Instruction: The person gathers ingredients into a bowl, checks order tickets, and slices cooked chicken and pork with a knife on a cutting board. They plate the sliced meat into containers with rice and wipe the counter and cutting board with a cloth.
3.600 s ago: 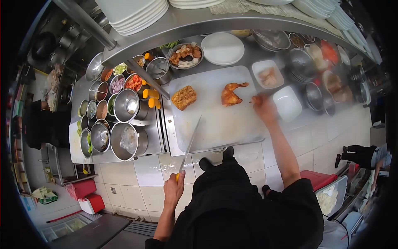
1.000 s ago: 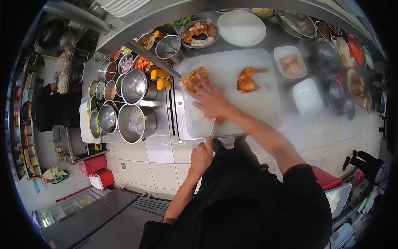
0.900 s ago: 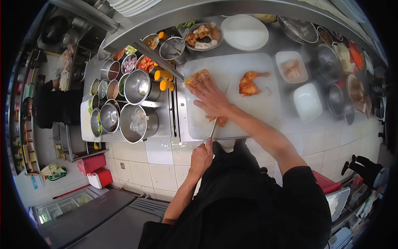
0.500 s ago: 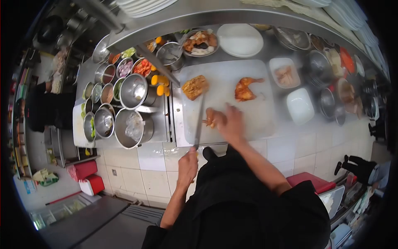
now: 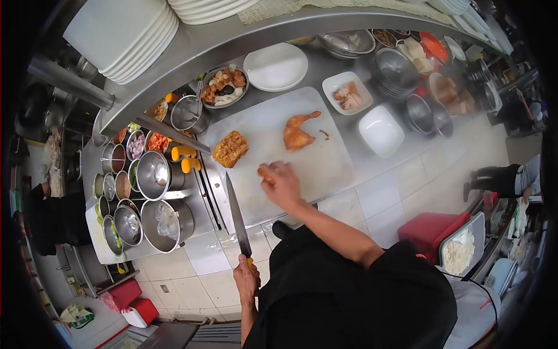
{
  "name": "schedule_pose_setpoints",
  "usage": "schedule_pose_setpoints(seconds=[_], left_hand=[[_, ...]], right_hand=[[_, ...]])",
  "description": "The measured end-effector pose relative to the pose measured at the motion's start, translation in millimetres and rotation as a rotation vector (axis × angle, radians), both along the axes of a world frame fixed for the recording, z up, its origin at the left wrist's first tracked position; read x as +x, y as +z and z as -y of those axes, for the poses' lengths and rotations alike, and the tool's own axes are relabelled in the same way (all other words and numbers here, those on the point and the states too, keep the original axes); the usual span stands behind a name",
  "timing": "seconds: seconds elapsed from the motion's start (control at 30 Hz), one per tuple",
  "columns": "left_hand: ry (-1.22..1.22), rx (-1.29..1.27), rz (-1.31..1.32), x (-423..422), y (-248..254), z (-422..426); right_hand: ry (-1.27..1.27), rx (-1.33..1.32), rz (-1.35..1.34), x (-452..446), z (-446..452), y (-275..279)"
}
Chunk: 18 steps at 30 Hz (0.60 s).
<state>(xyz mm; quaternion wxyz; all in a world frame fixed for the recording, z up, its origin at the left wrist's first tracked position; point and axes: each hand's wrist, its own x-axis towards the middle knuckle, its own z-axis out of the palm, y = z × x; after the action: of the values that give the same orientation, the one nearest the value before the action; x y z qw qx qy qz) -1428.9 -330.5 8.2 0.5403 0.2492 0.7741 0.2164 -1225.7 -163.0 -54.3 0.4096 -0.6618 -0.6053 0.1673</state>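
My left hand [image 5: 246, 278] is wrapped round the yellow handle of a long knife [image 5: 237, 210], held in front of the counter with its blade pointing up past the left edge of the white cutting board [image 5: 331, 171]. Over the board, my right hand [image 5: 283, 187] has its fingers closed on a small piece of cooked meat [image 5: 265, 173], mostly covered by the fingers. A roasted chicken leg [image 5: 297, 134] lies farther back on the board, beside a small dark scrap. Near the board's left edge sits a golden-brown crusted chunk of food [image 5: 231, 149].
A white oval plate [image 5: 275, 67], a bowl of meat pieces [image 5: 224, 87], a white dish with meat [image 5: 347, 93] and a white square bowl [image 5: 381, 131] surround the board. Metal bowls [image 5: 168, 225] crowd the left. A steel shelf [image 5: 256, 32] overhangs the back. Other people stand far left and right.
The knife has drawn back from beside the small meat piece toward my body. My right hand has closed on that piece. The camera view has shifted and turned.
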Motion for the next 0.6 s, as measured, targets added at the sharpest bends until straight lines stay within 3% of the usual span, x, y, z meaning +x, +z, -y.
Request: schedule_pose_setpoints(seconds=[0.07,0.13,0.17,0.27,0.33,0.43,0.53,0.57,0.6], left_hand=[[0.018,-0.009,0.018,-1,-1,1],[0.034,-0.022,0.008,4,3,0],[0.030,-0.033,0.008,4,3,1],[0.028,-0.048,0.011,11,3,4],[0.036,-0.023,0.004,18,1,5],[0.004,-0.003,-0.035,32,15,3],[0.061,0.004,0.000,36,13,6],[0.054,-0.024,0.001,40,17,5],[0.047,-0.050,0.001,44,24,0]], right_hand=[[-0.092,0.068,-0.048,44,-16,8],[-0.225,0.199,0.148,105,-51,9],[-0.275,0.112,0.013,131,-71,33],[-0.436,0.255,0.089,214,-141,20],[-0.601,0.197,0.268,254,-184,-19],[-0.672,-0.139,0.498,266,-205,-33],[-0.685,-0.051,0.601,250,-196,-21],[-0.627,0.084,0.610,237,-185,-11],[-0.347,0.081,0.586,230,-172,-1]])
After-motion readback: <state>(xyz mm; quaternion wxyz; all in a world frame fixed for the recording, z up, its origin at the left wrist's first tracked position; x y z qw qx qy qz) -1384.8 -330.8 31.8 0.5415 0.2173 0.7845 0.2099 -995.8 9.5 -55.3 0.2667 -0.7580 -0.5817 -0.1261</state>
